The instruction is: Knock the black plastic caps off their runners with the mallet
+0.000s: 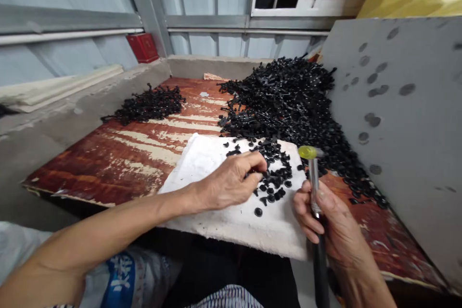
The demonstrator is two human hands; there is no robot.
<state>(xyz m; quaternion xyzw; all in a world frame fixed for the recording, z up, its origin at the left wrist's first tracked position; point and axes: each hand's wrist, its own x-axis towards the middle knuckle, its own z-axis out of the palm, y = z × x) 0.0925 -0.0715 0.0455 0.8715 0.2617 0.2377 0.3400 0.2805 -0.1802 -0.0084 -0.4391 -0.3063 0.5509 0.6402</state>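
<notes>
My right hand [330, 216] is wrapped round a small hammer [313, 180], held upright with its yellow-tipped head on top, over the right edge of a white cloth pad [202, 159]. Above the pad, my left hand [234, 178] has its fingers curled, thumb and fingertips close together among loose black parts [276, 173]. What those fingertips hold, if anything, is hidden. The loose parts are small, with round heads; some show short stems. A single round black piece [258, 211] lies nearer the front of the pad.
A large heap of black parts [285, 96] covers the table's back right; a smaller pile [151, 103] lies back left. The worn red-brown table [90, 163] meets a grey panel [407, 120] on the right. A red box [142, 47] stands on the rear left ledge.
</notes>
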